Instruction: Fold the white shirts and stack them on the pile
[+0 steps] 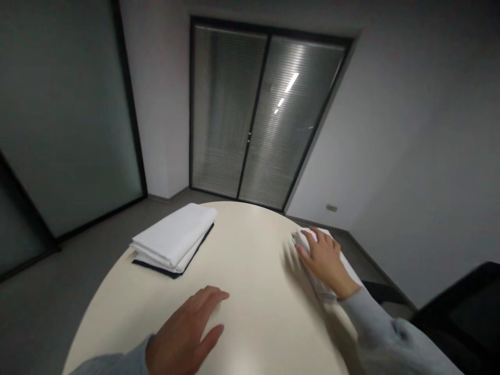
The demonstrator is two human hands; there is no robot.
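At the right edge of the round table (258,250), a white bundle (319,288) is partly covered by the right hand (323,260), fingers spread; whether it is gripped cannot be told. The left hand (185,325) is held at the table's near side, thumb and fingers apart. A folded white pile (175,232) is set on the table's left

White bundle (319,285), partly hidden; at right on pale table (258,271)
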